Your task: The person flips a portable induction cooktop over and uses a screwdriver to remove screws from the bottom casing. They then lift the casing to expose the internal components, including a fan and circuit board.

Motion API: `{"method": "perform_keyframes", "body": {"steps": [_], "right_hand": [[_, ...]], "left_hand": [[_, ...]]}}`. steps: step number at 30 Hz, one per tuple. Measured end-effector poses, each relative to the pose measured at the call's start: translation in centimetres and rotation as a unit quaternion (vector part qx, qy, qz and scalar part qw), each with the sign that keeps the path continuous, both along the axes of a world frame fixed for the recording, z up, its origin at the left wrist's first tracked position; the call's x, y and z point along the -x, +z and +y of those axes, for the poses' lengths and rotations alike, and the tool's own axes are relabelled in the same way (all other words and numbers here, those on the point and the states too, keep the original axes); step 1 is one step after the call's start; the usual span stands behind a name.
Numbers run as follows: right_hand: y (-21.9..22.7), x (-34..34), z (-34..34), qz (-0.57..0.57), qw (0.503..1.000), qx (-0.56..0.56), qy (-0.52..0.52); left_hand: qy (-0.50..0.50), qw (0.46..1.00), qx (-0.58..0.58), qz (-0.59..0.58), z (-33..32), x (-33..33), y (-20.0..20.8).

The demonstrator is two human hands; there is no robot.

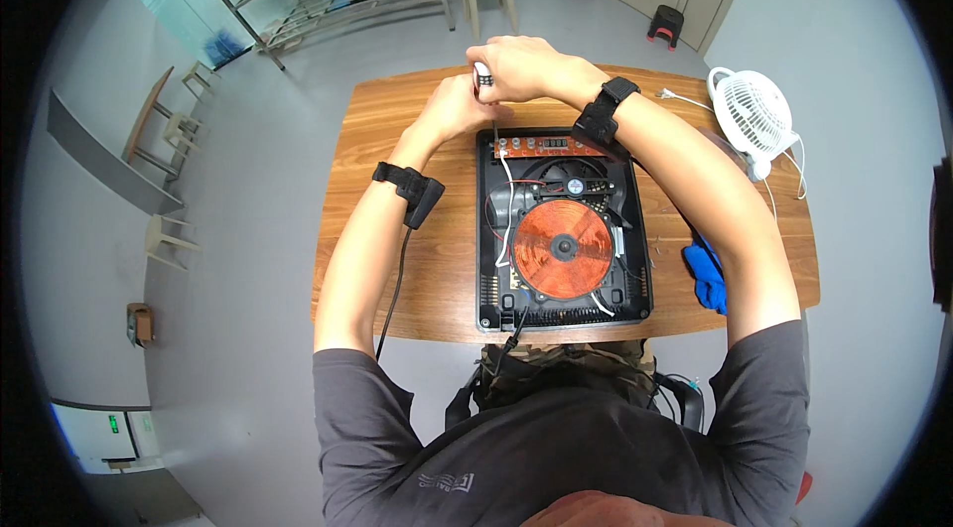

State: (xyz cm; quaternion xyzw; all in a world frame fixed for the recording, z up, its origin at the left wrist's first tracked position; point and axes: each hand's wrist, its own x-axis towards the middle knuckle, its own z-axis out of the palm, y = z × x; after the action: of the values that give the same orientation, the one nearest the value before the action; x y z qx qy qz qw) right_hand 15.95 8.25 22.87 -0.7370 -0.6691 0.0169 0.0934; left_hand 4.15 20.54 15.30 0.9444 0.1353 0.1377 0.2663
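Observation:
An opened induction cooker (635,219) lies on the wooden table in front of me. Inside it are a round copper coil (541,254), a black fan (606,185) and an orange circuit board (531,152) along the far edge. Above the board's left end, my right hand (526,67) is closed round the white-and-black handle of a screwdriver (483,73). Its thin shaft points down toward the board; the tip is hard to make out. My left hand (454,108) is closed just below, against the screwdriver; its fingertips are partly hidden.
A white fan (752,112) with its cord stands at the table's far right. Right of the cooker lie a blue cloth item (706,279) and a few small screws (656,247). The cooker's black cord (517,330) hangs over the near table edge (437,336). Stools and a metal rack stand beyond.

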Motion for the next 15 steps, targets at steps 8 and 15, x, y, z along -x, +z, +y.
{"method": "perform_keyframes", "body": {"steps": [8,15], "right_hand": [[0.9,0.7,0.4,-0.015,0.996,0.056,-0.064],[0.1,-0.8,0.3,0.055,0.997,0.022,-0.056]], "left_hand": [[-0.025,1.000,-0.002,-0.005,1.6,-0.3,-1.6],[0.025,1.000,0.006,0.003,-0.1,-0.2,0.1]]}}
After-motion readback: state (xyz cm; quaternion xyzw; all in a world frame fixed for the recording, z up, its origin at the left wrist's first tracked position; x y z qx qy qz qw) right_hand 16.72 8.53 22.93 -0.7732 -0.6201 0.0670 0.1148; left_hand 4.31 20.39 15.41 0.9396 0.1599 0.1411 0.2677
